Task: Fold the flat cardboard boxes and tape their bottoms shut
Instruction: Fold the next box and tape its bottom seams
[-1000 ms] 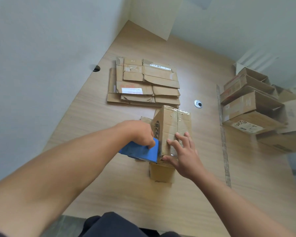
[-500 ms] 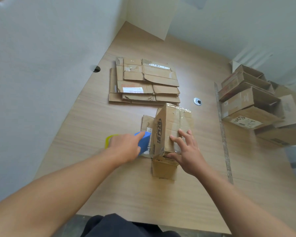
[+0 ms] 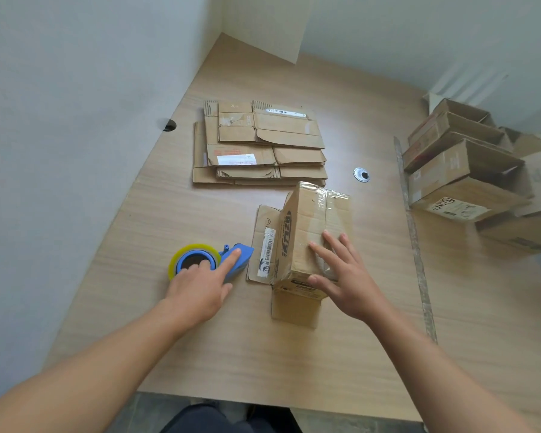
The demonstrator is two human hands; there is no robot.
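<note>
The folded cardboard box stands on the counter with its taped face upward. Its loose flaps lie flat on the counter, one to the box's left bearing a barcode label and one on its near side.

The right hand lies flat on top of the box, its fingers straight and spread over the clear tape and the thumb at the near top edge, pressing rather than gripping.

Just left of the box lies a blue tape dispenser with a yellow-edged roll. The left hand rests on it with loose, uncurled fingers, the forefinger stretched along the blue body.

Beyond the box lies a stack of flat cardboard boxes. Well to the box's right, assembled boxes are piled.
</note>
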